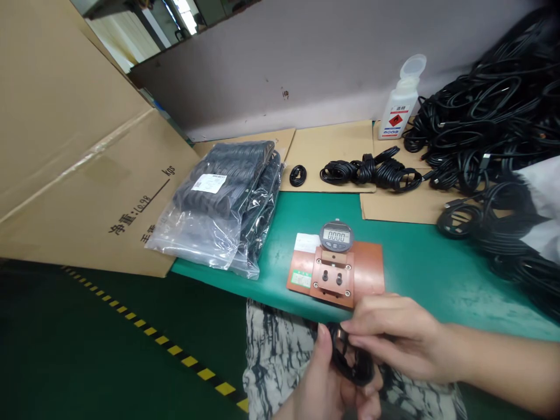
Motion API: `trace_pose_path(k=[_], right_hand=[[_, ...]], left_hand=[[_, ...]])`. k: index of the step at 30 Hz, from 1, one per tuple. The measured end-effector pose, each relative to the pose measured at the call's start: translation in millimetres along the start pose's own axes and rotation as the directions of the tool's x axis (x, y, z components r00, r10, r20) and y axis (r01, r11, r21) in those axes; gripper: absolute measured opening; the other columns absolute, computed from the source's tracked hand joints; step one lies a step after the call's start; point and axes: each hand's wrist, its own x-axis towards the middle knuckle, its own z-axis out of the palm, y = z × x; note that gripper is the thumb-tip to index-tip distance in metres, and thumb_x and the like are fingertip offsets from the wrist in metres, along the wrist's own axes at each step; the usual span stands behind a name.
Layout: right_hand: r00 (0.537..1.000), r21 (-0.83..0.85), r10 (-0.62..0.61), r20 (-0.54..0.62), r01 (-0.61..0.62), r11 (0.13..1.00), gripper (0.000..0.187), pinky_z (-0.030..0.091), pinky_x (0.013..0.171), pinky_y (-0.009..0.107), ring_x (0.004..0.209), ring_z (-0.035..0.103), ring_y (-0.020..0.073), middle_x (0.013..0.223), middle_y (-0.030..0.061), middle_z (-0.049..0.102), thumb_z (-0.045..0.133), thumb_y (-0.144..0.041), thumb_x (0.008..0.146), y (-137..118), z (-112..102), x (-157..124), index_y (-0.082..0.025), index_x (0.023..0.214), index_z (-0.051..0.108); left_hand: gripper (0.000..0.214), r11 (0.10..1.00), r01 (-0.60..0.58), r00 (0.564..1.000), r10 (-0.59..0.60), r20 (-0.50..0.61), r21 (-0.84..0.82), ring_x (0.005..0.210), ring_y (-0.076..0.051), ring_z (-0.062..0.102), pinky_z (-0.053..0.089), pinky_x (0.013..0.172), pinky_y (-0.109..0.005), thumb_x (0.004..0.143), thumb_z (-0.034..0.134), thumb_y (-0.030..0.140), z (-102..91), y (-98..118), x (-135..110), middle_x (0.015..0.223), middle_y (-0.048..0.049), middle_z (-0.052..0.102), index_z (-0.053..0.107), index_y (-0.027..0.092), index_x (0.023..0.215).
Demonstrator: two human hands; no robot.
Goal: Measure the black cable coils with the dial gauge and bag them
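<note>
Both my hands are low in the picture, over my lap, closed on one coiled black cable (350, 359). My left hand (326, 385) cups the coil from below with the thumb up along its side. My right hand (394, 335) comes in from the right and pinches the coil's top with its fingers. Just beyond them, at the green table's (406, 262) near edge, stands a brown gauge fixture (336, 274) with a round digital dial (336, 235) that reads zero.
Clear bags of black cables (227, 204) lie at the table's left, against a big cardboard box (87, 175). Coiled cables (371, 172) rest on cardboard sheets at the back, a white bottle (400, 102) by the wall, a large heap of cables (499, 134) at right.
</note>
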Motion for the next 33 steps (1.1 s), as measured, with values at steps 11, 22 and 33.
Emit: trace_pose_path(k=[11,22,33], right_hand=[[0.996,-0.032,0.037,0.082,-0.035,0.999,0.007,0.049,0.058,0.024,0.067,0.058,0.0141,0.078,0.0050,0.062,0.057,-0.014,0.096,-3.5,1.5,-2.1,-0.016,0.099,0.063],[0.957,0.051,0.235,0.168,-0.246,0.968,0.015,0.040,0.052,0.023,0.057,0.048,0.0130,0.065,0.0006,0.054,0.060,-0.027,0.092,-5.3,1.1,0.7,-0.016,0.081,0.060],[0.953,0.087,0.262,0.152,-0.277,0.957,0.023,0.035,0.053,0.022,0.057,0.044,0.0112,0.063,-0.0019,0.048,0.058,-0.019,0.093,-3.8,2.1,0.0,-0.019,0.072,0.048]], left_hand=[[0.089,0.996,0.061,0.998,-0.059,-0.034,0.066,0.038,-0.007,0.036,0.023,0.039,-0.022,0.063,0.029,0.100,4.7,5.7,0.4,0.055,0.0039,0.044,0.056,0.017,0.078],[0.106,0.960,-0.096,0.994,0.107,-0.030,0.262,0.039,-0.011,0.048,0.035,0.040,-0.022,0.073,0.013,0.095,-5.0,-0.7,-9.8,0.052,-0.0043,0.054,0.069,0.007,0.082],[0.034,0.651,-0.208,0.752,0.583,-0.306,0.730,0.111,-0.026,0.064,0.051,0.097,-0.033,0.095,0.059,0.041,3.3,15.5,-31.1,0.122,-0.0128,0.068,0.068,0.019,0.119]])
